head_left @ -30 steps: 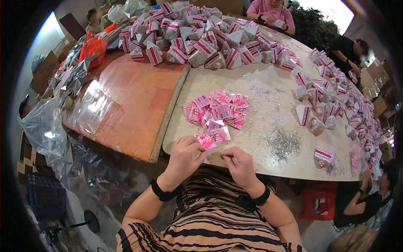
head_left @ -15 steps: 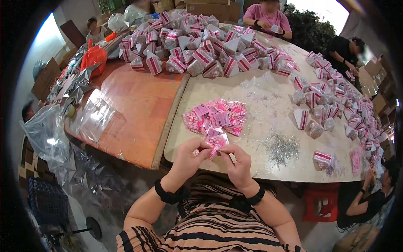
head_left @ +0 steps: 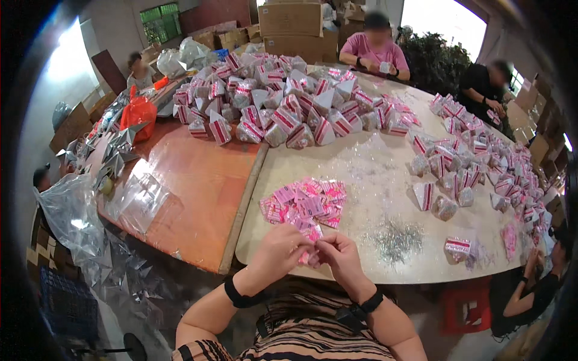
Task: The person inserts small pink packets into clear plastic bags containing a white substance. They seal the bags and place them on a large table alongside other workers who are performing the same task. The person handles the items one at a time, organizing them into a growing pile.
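Observation:
A small pink printed packet (head_left: 309, 259) is pinched between my two hands at the table's near edge, partly covered by fingers. My left hand (head_left: 277, 251) is closed with its fingertips on the packet's left side. My right hand (head_left: 344, 259) is also closed, thumb and forefinger meeting on the right side of it. Just beyond my fingers lies a loose heap of similar pink packets (head_left: 310, 206), overlapping each other on the pale table (head_left: 295, 147).
Silver tinsel strands (head_left: 394, 239) lie to the right. Wrapped wedge-shaped bundles with pink-striped bands (head_left: 286, 120) are heaped at the back, more (head_left: 457, 162) along the right. Left is an orange tabletop (head_left: 198, 198) with clear plastic (head_left: 141, 201). Other people sit around the table.
The head view has tipped up, so the table sits lower in the picture. My hands have drawn closer together, and the fingers now cover more of the packet.

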Available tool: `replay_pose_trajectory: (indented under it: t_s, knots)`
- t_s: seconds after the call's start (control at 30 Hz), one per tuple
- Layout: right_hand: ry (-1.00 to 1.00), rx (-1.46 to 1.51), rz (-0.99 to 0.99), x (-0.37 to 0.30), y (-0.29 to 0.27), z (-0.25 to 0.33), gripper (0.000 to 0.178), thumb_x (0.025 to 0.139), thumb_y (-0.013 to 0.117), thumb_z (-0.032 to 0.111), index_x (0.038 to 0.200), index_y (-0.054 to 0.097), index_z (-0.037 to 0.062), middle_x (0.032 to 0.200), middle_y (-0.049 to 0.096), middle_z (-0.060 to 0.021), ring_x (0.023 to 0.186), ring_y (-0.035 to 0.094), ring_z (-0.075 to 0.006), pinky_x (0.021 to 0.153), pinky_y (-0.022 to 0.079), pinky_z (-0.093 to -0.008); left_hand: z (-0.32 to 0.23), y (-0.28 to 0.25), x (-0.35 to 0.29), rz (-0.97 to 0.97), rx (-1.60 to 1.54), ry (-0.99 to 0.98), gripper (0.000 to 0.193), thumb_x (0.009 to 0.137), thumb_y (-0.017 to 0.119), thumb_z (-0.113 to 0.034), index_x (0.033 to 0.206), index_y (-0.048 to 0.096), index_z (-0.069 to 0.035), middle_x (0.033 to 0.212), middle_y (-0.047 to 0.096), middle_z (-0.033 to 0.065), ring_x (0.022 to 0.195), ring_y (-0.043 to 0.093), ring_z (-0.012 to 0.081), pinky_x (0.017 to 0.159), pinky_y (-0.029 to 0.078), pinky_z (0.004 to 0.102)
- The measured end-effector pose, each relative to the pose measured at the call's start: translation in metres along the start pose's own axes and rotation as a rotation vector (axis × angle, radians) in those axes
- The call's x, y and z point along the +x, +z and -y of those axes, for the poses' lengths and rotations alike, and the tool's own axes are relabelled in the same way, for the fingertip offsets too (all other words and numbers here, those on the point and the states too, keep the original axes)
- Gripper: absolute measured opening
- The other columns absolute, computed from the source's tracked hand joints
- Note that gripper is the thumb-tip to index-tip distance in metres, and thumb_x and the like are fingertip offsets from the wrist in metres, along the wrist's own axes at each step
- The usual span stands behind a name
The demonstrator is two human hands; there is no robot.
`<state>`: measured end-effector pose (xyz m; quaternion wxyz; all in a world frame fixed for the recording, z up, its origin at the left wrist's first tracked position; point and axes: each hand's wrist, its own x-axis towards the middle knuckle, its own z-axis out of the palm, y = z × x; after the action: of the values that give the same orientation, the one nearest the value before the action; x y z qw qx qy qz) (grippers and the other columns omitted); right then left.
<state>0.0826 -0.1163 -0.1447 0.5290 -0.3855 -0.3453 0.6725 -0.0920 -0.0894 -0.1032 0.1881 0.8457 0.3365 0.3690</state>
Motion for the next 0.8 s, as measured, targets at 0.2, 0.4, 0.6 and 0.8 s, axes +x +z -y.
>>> replay_pose_trajectory:
  t_s: [0.2, 0.4, 0.6, 0.8]
  knots:
    - [0.025, -0.079, 0.103, 0.009, -0.012, 0.013, 0.01, 0.087, 0.057, 0.006, 0.087, 0.062, -0.0035, 0.075, 0.063, -0.0096, 0.064, 0.062, -0.0156, 0.059, 0.051, -0.0266, -0.006, -0.024, 0.028, 0.231, 0.303, 0.343, 0.026, 0.076, 0.059, -0.011, 0.101, 0.058, -0.006, 0.086, 0.053, 0.0067, 0.087, 0.051, 0.0243, 0.081, 0.04, 0.0368]
    - [0.013, -0.245, 0.167, 0.021, -0.02, 0.027, 0.011, 0.086, 0.06, 0.007, 0.09, 0.065, -0.0029, 0.072, 0.064, -0.0061, 0.061, 0.061, -0.0125, 0.057, 0.05, -0.0252, -0.005, -0.027, 0.052, 0.333, 0.614, 0.588, 0.031, 0.075, 0.053, -0.014, 0.105, 0.056, -0.005, 0.091, 0.053, 0.0042, 0.093, 0.052, 0.0208, 0.096, 0.035, 0.0421]
    - [0.044, -0.374, 0.242, 0.026, -0.015, 0.048, 0.012, 0.086, 0.061, 0.008, 0.083, 0.064, -0.0028, 0.069, 0.064, -0.0056, 0.06, 0.062, -0.0124, 0.056, 0.051, -0.0248, -0.008, -0.036, 0.063, 0.434, 0.637, 0.659, 0.019, 0.072, 0.055, -0.014, 0.088, 0.06, -0.004, 0.084, 0.054, 0.0041, 0.089, 0.053, 0.021, 0.097, 0.035, 0.0431]
    - [-0.357, -0.89, 0.212, 0.02, 0.003, 0.053, 0.011, 0.085, 0.061, 0.007, 0.089, 0.061, -0.0027, 0.074, 0.063, -0.0087, 0.063, 0.062, -0.0185, 0.055, 0.05, -0.0288, 0.015, -0.027, 0.058, 0.368, 0.193, 0.295, 0.007, 0.069, 0.061, -0.007, 0.076, 0.062, -0.004, 0.074, 0.056, 0.0079, 0.076, 0.055, 0.0257, 0.079, 0.042, 0.0392]
